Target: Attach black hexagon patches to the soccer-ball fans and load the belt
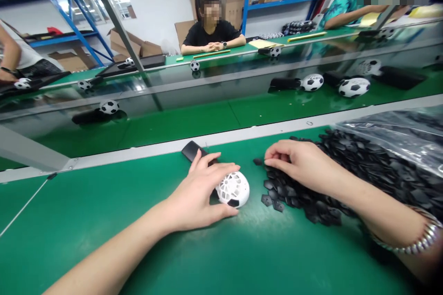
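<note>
My left hand (199, 193) curls round a white football-shaped shell (242, 189), thumb at its near side and fingers over its top. Openwork shows in the shell's face, and one black pentagon patch (233, 203) sits near its lower edge. A black handle-like part (193, 150) sticks out behind the fingers; where it joins the shell is hidden. My right hand (294, 163) is closed in a pinch beside a heap of black pentagon pieces (314, 212). At its fingertips is a small black pentagon piece (258, 162), which it appears to grip.
A clear plastic bag (398, 136) lies over the heap at the right. Beyond a pale metal rail (166, 147) runs a green conveyor (207, 113) bearing several football-shaped items with black handles (312, 82). A metal post (31, 150) stands at left. Co-workers (212, 30) sit across.
</note>
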The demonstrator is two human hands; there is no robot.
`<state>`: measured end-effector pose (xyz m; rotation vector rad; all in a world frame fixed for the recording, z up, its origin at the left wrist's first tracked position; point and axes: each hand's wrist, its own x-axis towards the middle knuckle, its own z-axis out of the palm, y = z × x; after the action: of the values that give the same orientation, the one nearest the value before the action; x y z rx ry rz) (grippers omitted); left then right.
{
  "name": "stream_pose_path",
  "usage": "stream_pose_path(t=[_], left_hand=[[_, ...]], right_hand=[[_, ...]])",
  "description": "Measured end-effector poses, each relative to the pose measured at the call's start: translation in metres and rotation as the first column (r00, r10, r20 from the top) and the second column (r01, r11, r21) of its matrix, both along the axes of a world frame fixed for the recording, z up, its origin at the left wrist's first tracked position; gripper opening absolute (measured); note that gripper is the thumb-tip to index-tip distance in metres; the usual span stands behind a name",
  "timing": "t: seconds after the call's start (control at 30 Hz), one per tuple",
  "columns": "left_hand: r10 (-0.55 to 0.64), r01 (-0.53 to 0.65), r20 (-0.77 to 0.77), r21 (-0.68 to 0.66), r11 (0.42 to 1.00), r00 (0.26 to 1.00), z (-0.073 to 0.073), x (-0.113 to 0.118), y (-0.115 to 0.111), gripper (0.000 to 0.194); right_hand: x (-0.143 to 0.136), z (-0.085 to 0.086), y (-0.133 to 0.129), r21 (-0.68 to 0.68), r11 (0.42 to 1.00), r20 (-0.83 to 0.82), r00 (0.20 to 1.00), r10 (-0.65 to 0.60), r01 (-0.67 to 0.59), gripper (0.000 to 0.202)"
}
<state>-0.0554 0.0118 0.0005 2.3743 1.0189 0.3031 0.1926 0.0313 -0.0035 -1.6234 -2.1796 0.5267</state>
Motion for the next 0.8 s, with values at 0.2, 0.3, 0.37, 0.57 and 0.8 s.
stream_pose_path(t=[0.2, 0.3, 0.37, 0.57, 0.8], left_hand=[[0.134, -0.13, 0.038, -0.092, 0.987, 0.99, -0.006, 0.008, -0.013, 0.083], [0.094, -0.082, 0.094, -0.118, 0.99, 0.991, -0.009, 0.009, -0.014, 0.066], [0.03, -0.011, 0.122, -0.154, 0.988, 0.992, -0.007, 0.009, -0.013, 0.063], [0.117, -0.076, 0.193, -0.206, 0.976, 0.974, -0.007, 0.011, -0.011, 0.052], [0.11, -0.068, 0.285, -0.155, 0.986, 0.952, -0.012, 0.009, -0.006, 0.051]], right_hand=[[-0.01, -0.013, -0.002, 0.14, 0.983, 0.25, 0.965, 0.08, -0.117, 0.017], [-0.016, -0.018, -0.002, 0.202, 0.952, 0.402, 0.906, 0.133, -0.229, 0.018], [-0.016, -0.02, -0.002, 0.21, 0.938, 0.455, 0.877, 0.156, -0.276, 0.019], [-0.015, -0.006, -0.015, 0.172, 0.962, 0.018, 0.977, 0.214, -0.214, 0.021], [-0.032, 0.013, -0.037, 0.061, 0.945, -0.248, 0.912, 0.326, -0.321, 0.012]])
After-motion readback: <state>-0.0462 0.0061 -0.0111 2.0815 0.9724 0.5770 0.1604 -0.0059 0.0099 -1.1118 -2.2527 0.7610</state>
